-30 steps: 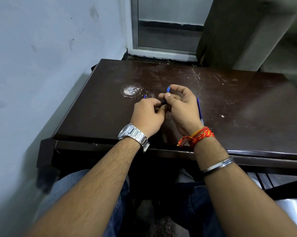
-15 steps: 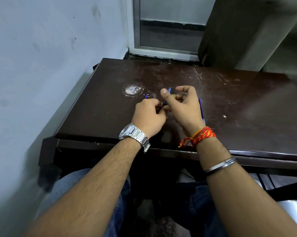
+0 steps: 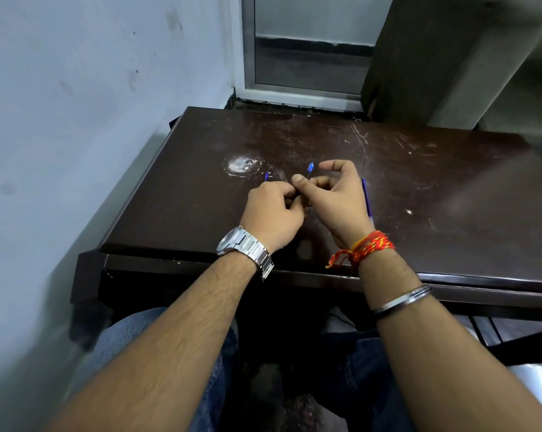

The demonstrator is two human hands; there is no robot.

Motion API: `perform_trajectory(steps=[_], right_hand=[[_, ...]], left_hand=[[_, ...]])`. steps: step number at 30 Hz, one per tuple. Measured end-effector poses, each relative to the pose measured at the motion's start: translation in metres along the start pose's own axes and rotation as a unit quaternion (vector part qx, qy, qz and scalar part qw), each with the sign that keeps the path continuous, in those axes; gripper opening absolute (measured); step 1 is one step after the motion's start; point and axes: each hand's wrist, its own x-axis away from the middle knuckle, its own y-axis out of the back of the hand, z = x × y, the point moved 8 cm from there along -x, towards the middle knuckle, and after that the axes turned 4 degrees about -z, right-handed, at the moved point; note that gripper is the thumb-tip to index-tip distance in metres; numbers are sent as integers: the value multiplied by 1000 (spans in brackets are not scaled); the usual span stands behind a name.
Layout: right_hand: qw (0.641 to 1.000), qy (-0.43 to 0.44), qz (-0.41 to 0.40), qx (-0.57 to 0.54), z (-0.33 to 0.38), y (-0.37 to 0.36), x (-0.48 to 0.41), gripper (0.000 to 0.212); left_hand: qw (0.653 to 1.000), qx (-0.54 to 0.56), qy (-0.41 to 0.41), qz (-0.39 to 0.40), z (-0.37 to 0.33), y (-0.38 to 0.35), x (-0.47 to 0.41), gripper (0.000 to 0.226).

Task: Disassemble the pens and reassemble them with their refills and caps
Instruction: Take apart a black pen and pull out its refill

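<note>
My two hands meet over the middle of a dark brown table (image 3: 450, 194). My left hand (image 3: 271, 215) is closed around a pen part; only a small blue tip (image 3: 266, 176) pokes out beyond the knuckles. My right hand (image 3: 338, 198) pinches a blue pen piece (image 3: 310, 168) between thumb and fingers, its tip pointing up and away. The fingertips of both hands touch. A blue pen (image 3: 366, 198) lies on the table just right of my right hand, mostly hidden behind it.
A white round stain (image 3: 241, 165) marks the table beyond my left hand. A pale wall (image 3: 76, 120) runs close along the table's left edge. A window frame (image 3: 294, 95) and a dark panel (image 3: 419, 57) stand behind the table.
My right hand has opened its grip a little, with the thumb lifted and the forefinger raised over the blue piece. Both hands stay in the same spot.
</note>
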Motion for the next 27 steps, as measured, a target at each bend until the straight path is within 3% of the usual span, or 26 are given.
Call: perform_trajectory(steps=[5, 11, 13, 15, 17, 18, 27], right_hand=[[987, -17, -62, -145, 2, 10, -6, 27], [958, 18, -145, -245, 5, 40, -18, 27], [973, 27, -183, -135, 3, 54, -18, 27], [983, 37, -139, 114, 3, 51, -19, 24], [943, 45, -49, 326, -4, 37, -15, 20], [925, 49, -21, 376, -6, 30, -13, 19], [894, 37, 21, 447, -13, 4, -8, 12]], left_hand=[[1000, -5, 5, 14, 0, -5, 1, 12], [998, 22, 51, 37, 5, -7, 3, 13], [997, 27, 68, 16, 7, -2, 2, 17], [995, 40, 89, -7, 11, 2, 0, 23], [993, 50, 108, -25, 15, 5, -2, 26], [992, 50, 114, -29, 17, 5, -3, 25], [994, 37, 100, -30, 19, 4, -3, 13]])
